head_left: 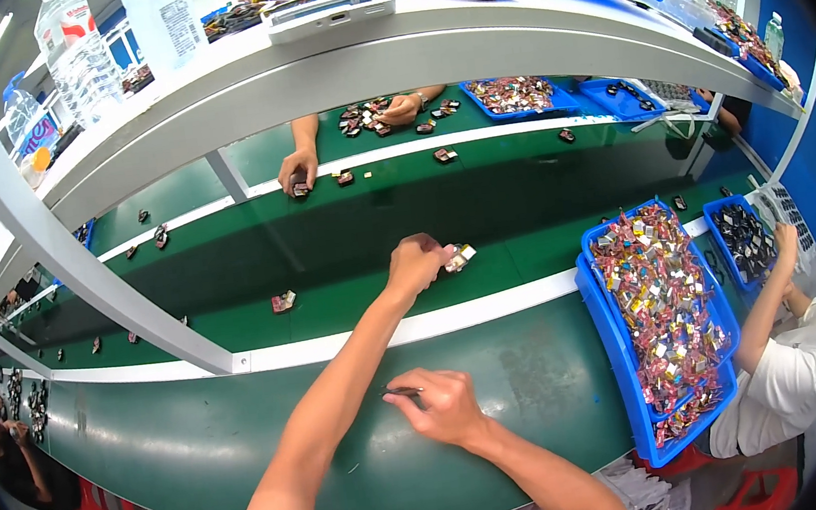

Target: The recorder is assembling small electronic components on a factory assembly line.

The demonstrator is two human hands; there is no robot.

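Observation:
My left hand (415,264) reaches forward over the white rail onto the green conveyor belt. Its thumb and fingertips close on a small electronic part (461,258) with pale, yellowish and dark pieces. Nearer to me, above the green worktop (522,373), my right hand (443,408) pinches a thin dark tool (402,391); most of it is hidden in the fingers, so its kind is unclear. To the right of both hands stands a blue tray (638,420) heaped with small parts (657,302) in pink, yellow, white and silver.
Similar parts lie scattered along the belt, one (283,301) left of my hand. Across it, another person's hand (298,170) touches a dark part. A seated person (783,363) works at right beside a smaller blue tray (745,282). A grey shelf (239,93) spans overhead.

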